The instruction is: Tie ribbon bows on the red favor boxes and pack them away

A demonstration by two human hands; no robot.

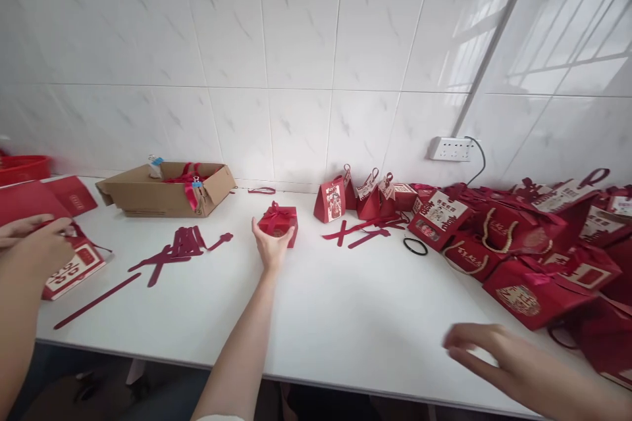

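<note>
A small red box (290, 218) with a ribbon bow on top stands on the white table (345, 316). My left hand (272, 245) grips its near side between thumb and fingers. Off to the right, my right hand (476, 345) hovers over the table's front part, slightly blurred, its thumb and fingers apart and nothing between them. Beyond the red box's right side, small red triangular boxes (330, 201) with loops stand near the wall, with loose dark red ribbons (342, 234) in front of them.
A pile of red gift boxes (538, 289) fills the right side, a black ring (415, 247) beside it. Ribbon strips (182, 247) and a cardboard box (162, 197) lie left. At far left another person's hands (37, 250) handle a red box (76, 270). A power strip (450, 149) is on the wall.
</note>
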